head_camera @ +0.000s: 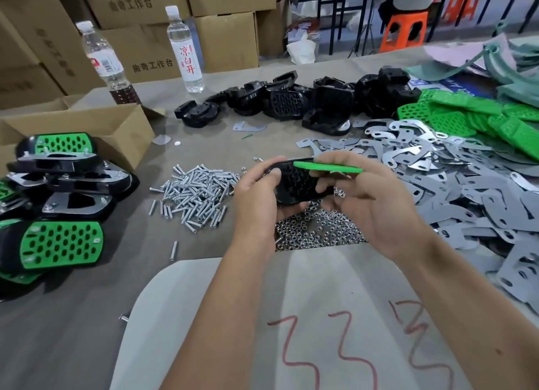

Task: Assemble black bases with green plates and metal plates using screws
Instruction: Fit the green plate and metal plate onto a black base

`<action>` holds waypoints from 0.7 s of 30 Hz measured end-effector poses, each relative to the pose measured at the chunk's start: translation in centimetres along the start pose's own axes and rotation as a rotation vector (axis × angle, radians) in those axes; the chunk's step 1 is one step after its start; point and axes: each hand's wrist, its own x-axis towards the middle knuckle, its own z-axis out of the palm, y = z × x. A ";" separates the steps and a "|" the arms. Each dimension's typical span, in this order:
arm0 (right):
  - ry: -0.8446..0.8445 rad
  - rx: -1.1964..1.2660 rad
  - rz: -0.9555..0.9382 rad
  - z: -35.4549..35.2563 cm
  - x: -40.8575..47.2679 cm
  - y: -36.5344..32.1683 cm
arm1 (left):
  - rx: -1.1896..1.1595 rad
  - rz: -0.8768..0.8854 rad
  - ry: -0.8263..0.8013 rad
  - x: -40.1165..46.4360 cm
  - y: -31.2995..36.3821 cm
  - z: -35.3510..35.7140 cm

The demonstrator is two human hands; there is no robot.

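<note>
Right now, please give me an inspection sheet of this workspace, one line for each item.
Surface: grey table with a pale sheet bearing red marks at the near edge.
Job's things: black base and green plate in hand; screw pile, nut pile, metal plates, loose black bases, green plates pile, finished units at left.
Clutter: two bottles, open cardboard box.
Grips: left hand holds the base; right hand pinches the green plate.
Cables: nothing seen.
Surroundings: stacked cartons, orange stool with a seated person.
</note>
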 end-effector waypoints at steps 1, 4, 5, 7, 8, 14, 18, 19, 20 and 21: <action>-0.041 0.038 0.031 0.0 0.0 -0.1 | 0.000 0.002 -0.003 0.0 0.0 0.0; -0.081 0.142 0.113 0.3 -0.1 -0.1 | 0.001 0.010 -0.006 -0.1 -0.1 0.1; -0.028 0.067 0.103 0.4 0.0 0.1 | -0.002 0.010 -0.006 -0.1 -0.2 0.1; 0.123 -0.207 0.014 0.3 0.1 0.6 | 0.002 0.010 -0.011 -0.1 -0.2 0.1; 0.160 -0.311 -0.036 0.3 0.2 0.9 | 0.016 0.011 -0.012 -0.1 -0.3 0.1; 0.309 -0.556 -0.202 0.0 0.6 1.6 | 0.051 0.009 -0.055 -0.2 -0.4 0.1; 0.292 -0.657 -0.153 0.0 0.8 1.6 | 0.052 0.004 -0.058 -0.1 -0.6 0.2; 0.284 -0.663 -0.138 -0.1 0.8 1.6 | 0.050 0.004 -0.057 -0.2 -0.6 0.2; 0.277 -0.671 -0.130 -0.1 0.8 1.4 | 0.049 0.003 -0.057 -0.2 -0.7 0.2; 0.273 -0.677 -0.125 0.0 0.7 1.4 | 0.048 0.004 -0.056 -0.2 -0.7 0.2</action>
